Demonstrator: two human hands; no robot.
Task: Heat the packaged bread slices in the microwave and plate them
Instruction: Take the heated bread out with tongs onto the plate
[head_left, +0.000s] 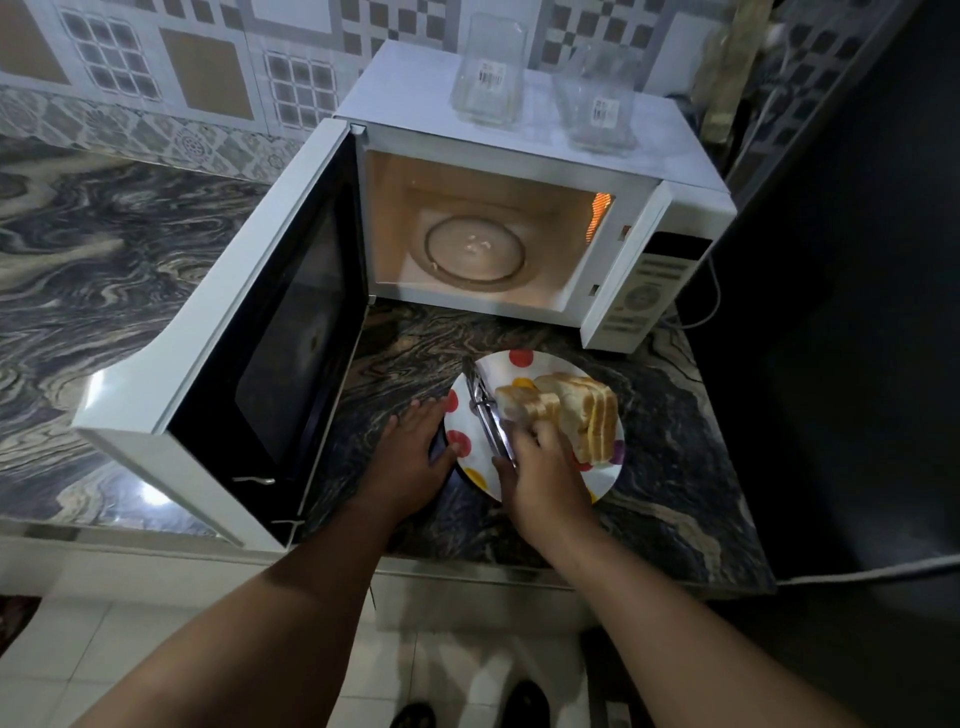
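Head view: a person's two bare hands work at a plate on a marbled counter, in front of an open microwave.
Right hand (540, 462): curled around the near end of metal tongs (485, 410), gripping them; fingertips sit against the bread.
Tongs: they run from that grip up and away across the plate, just left of the bread.
Bread slices (582, 410): stacked on edge, leaning, just ahead and right of the right hand's grip, on the plate.
Plate (524, 366): white with coloured dots, under the right hand and the bread.
Left hand (415, 441): left of the grip, at the plate's left rim, fingers laid fairly straight, thumb on the rim; whether it clasps the rim I cannot tell.
Microwave (519, 171): beyond the hands, lit inside, glass turntable (475, 254) bare.
Door (249, 332): swung wide, left of the left hand.
Glass jars (488, 73): two, standing on the microwave's top.
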